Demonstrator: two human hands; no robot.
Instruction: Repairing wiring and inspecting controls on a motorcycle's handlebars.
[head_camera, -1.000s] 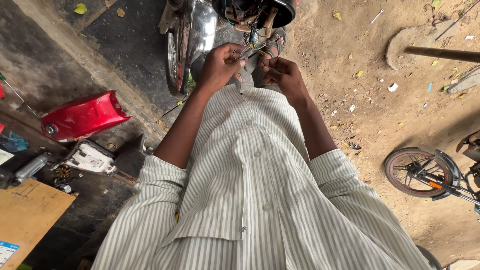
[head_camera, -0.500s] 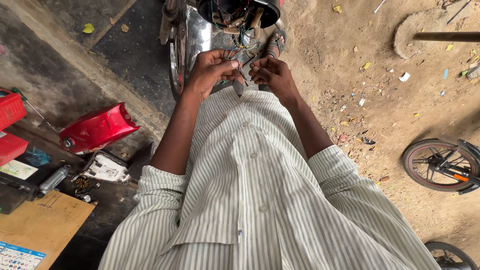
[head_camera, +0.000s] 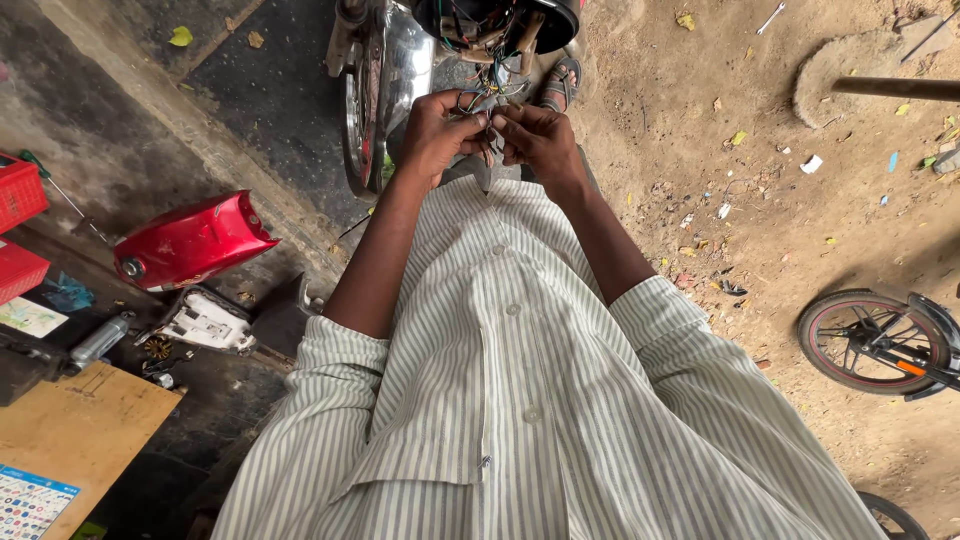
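Thin wires (head_camera: 487, 103), perhaps several, pinched by two hands' fingers (head_camera: 500, 128).

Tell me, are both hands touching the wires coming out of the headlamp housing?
Touching. The head view shows the left hand and right hand pinching the wires between their fingertips.

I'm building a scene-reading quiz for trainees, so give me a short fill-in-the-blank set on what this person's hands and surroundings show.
1. Both hands, left hand and right hand, pinch a bundle of ____ trailing from the open headlamp housing.
2. The loose body panel on the ground is ____ in colour.
3. The person's shirt has a ____ pattern.

Missing words: wires; red; striped
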